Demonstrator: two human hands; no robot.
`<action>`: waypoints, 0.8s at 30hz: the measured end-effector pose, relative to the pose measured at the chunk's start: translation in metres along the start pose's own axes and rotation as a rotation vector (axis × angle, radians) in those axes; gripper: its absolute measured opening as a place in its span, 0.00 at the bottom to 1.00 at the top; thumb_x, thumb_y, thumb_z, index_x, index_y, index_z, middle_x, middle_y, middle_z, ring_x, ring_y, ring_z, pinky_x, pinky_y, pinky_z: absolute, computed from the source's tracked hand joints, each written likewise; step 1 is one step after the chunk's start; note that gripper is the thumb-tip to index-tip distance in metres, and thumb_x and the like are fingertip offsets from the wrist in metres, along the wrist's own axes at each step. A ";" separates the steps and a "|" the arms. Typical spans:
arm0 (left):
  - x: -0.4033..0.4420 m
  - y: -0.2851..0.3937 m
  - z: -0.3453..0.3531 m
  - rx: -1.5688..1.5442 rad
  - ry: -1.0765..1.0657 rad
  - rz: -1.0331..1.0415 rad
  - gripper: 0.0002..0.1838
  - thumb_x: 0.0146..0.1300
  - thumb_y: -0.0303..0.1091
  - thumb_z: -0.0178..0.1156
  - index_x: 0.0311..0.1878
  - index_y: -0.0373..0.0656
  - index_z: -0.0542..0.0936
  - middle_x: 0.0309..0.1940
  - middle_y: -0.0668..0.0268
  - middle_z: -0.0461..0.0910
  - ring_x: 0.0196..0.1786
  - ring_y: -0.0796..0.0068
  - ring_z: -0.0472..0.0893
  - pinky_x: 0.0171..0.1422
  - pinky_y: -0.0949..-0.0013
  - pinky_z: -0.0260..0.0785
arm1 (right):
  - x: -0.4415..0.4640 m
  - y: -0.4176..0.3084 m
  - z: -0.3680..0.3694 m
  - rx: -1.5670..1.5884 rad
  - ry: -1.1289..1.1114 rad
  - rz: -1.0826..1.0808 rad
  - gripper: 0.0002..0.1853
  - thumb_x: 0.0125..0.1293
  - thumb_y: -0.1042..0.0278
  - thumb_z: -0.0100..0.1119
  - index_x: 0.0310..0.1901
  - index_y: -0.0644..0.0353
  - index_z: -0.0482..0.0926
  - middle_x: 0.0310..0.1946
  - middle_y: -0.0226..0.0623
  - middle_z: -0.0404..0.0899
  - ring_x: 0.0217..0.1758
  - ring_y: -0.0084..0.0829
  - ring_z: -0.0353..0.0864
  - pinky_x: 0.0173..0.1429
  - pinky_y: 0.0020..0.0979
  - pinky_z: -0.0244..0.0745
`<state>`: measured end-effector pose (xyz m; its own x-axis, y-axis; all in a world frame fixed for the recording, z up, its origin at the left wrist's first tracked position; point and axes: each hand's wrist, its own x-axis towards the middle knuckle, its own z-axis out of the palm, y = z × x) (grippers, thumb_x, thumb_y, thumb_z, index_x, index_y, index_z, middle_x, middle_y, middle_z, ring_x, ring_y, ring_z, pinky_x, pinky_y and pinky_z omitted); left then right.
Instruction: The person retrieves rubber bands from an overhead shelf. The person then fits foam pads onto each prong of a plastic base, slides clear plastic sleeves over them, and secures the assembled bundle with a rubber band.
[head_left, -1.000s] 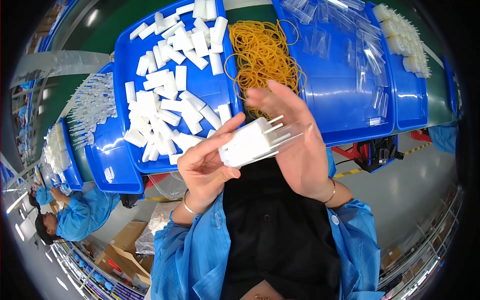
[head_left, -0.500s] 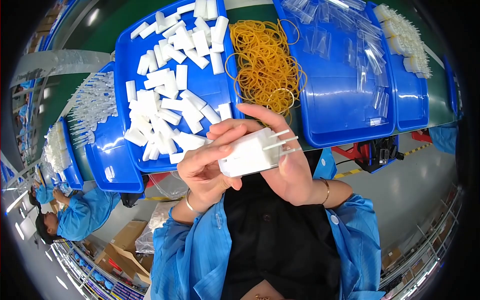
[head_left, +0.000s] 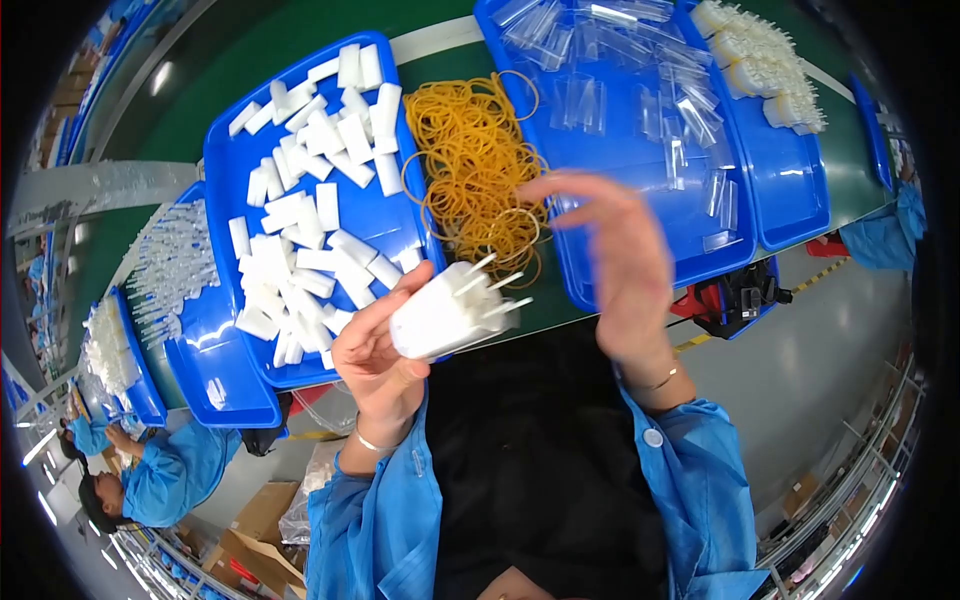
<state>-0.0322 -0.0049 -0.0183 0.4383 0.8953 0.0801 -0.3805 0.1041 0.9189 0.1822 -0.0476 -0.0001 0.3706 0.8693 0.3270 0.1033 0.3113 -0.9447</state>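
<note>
My left hand (head_left: 375,355) grips a white block-like bundle (head_left: 435,320) with several thin white sticks poking out of its right end. What looks like a clear plastic edge shows along that end. My right hand (head_left: 635,265) is smeared by motion, its fingers stretched apart, fingertips at the right side of the pile of yellow-orange rubber bands (head_left: 470,155). Whether a band is touched cannot be made out. Left of the pile, a blue tray (head_left: 225,150) holds many white rectangular blocks (head_left: 275,290).
Clear plastic sleeves (head_left: 690,110) lie in a blue tray (head_left: 620,265) at right. Beyond are white bundles with sticks (head_left: 770,75). Clear pronged pieces (head_left: 180,255) lie at far left above another blue tray (head_left: 225,400). Another person in blue (head_left: 185,475) works at lower left.
My right hand has let go of the white bundle and moved right and up to the rubber bands. My left hand keeps the bundle, now farther left and tilted. The whole view has shifted.
</note>
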 end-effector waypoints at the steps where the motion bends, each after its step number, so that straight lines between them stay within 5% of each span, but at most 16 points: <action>1: -0.002 0.000 -0.002 -0.019 0.042 -0.034 0.38 0.45 0.39 0.71 0.59 0.33 0.68 0.58 0.40 0.68 0.60 0.52 0.71 0.67 0.55 0.58 | 0.007 0.001 -0.019 -0.291 0.125 -0.042 0.18 0.56 0.59 0.62 0.45 0.60 0.75 0.45 0.39 0.75 0.52 0.35 0.71 0.53 0.35 0.65; 2: -0.002 0.000 -0.003 -0.036 0.084 -0.068 0.38 0.45 0.39 0.71 0.59 0.33 0.68 0.58 0.40 0.67 0.60 0.52 0.71 0.67 0.55 0.58 | 0.016 -0.006 -0.035 -0.827 0.228 -0.092 0.14 0.53 0.66 0.65 0.40 0.59 0.76 0.41 0.39 0.75 0.47 0.38 0.71 0.51 0.36 0.65; 5: -0.007 -0.002 -0.014 -0.078 0.120 -0.107 0.35 0.48 0.40 0.69 0.58 0.34 0.69 0.56 0.42 0.69 0.59 0.49 0.71 0.67 0.51 0.59 | 0.016 0.008 -0.078 -1.619 0.311 0.024 0.19 0.52 0.54 0.67 0.36 0.60 0.75 0.36 0.39 0.73 0.45 0.41 0.70 0.46 0.38 0.64; 7: -0.010 -0.002 -0.021 -0.133 0.121 -0.129 0.35 0.49 0.42 0.69 0.58 0.34 0.68 0.55 0.43 0.71 0.59 0.48 0.71 0.66 0.49 0.59 | 0.011 0.015 -0.088 -1.644 0.196 0.109 0.16 0.55 0.56 0.64 0.36 0.61 0.75 0.33 0.38 0.73 0.44 0.40 0.71 0.47 0.37 0.64; 8: -0.014 -0.006 -0.026 -0.135 0.169 -0.114 0.35 0.51 0.44 0.67 0.58 0.35 0.67 0.53 0.43 0.71 0.55 0.46 0.74 0.56 0.47 0.70 | 0.008 0.019 -0.090 -1.623 0.170 0.118 0.15 0.56 0.58 0.63 0.36 0.61 0.75 0.33 0.38 0.74 0.42 0.40 0.71 0.45 0.37 0.65; 10: -0.014 -0.002 -0.024 -0.196 0.149 -0.173 0.35 0.52 0.45 0.66 0.59 0.35 0.66 0.54 0.42 0.70 0.52 0.46 0.75 0.44 0.51 0.76 | 0.006 0.026 -0.090 -1.575 0.112 0.135 0.11 0.59 0.63 0.61 0.35 0.62 0.75 0.31 0.38 0.75 0.39 0.39 0.73 0.43 0.36 0.66; 14: -0.006 0.009 -0.007 -0.268 0.035 -0.226 0.34 0.54 0.43 0.64 0.60 0.36 0.65 0.56 0.40 0.68 0.46 0.45 0.78 0.23 0.60 0.78 | 0.003 0.006 -0.071 -0.941 0.138 0.186 0.13 0.61 0.74 0.56 0.47 0.65 0.75 0.26 0.32 0.72 0.30 0.27 0.70 0.39 0.28 0.67; 18: -0.002 0.007 0.001 -0.159 -0.056 -0.168 0.30 0.53 0.35 0.63 0.59 0.35 0.67 0.57 0.38 0.65 0.47 0.46 0.78 0.25 0.61 0.80 | -0.009 -0.026 -0.037 -0.262 -0.169 0.257 0.29 0.61 0.78 0.53 0.66 0.63 0.60 0.25 0.28 0.65 0.29 0.19 0.63 0.39 0.20 0.65; 21: 0.001 0.006 0.005 -0.159 -0.145 -0.053 0.24 0.55 0.24 0.61 0.56 0.30 0.68 0.58 0.34 0.63 0.51 0.50 0.77 0.36 0.60 0.81 | -0.018 -0.036 -0.014 0.219 -0.172 0.382 0.20 0.64 0.77 0.50 0.59 0.67 0.66 0.26 0.29 0.64 0.30 0.19 0.64 0.41 0.21 0.64; 24: 0.000 0.011 0.008 -0.121 -0.115 -0.047 0.22 0.55 0.25 0.63 0.53 0.32 0.70 0.59 0.34 0.62 0.53 0.50 0.76 0.43 0.58 0.80 | -0.023 -0.031 -0.005 0.362 -0.106 0.293 0.13 0.65 0.76 0.51 0.51 0.65 0.71 0.27 0.30 0.68 0.29 0.19 0.65 0.36 0.22 0.64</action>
<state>-0.0303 -0.0071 -0.0051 0.5455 0.8335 0.0876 -0.4494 0.2027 0.8700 0.1750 -0.0796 0.0218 0.2381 0.9689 0.0667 -0.3270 0.1447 -0.9339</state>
